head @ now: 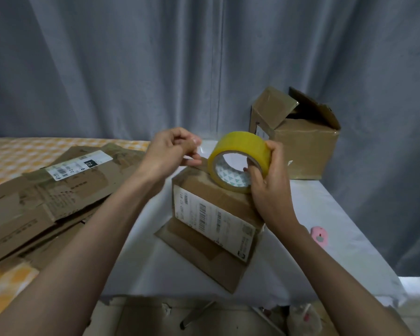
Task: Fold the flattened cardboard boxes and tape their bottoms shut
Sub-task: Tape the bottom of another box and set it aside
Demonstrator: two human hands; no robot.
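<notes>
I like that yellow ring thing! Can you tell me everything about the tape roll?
The tape roll is a wide, glossy yellow ring with a white inner core printed with small green triangles. It stands on edge, tilted, on top of the small cardboard box. The right hand grips it, thumb over the outside and fingers through the hole. The left hand seems to pinch a clear strip pulled from it.

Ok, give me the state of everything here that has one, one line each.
Tape roll: upright on small box, gripped by right hand.
Left hand: pinching the tape's end.
Small box: folded, flaps closed.
Back box: top flaps open.
Flattened boxes: stacked, unfolded.
</notes>
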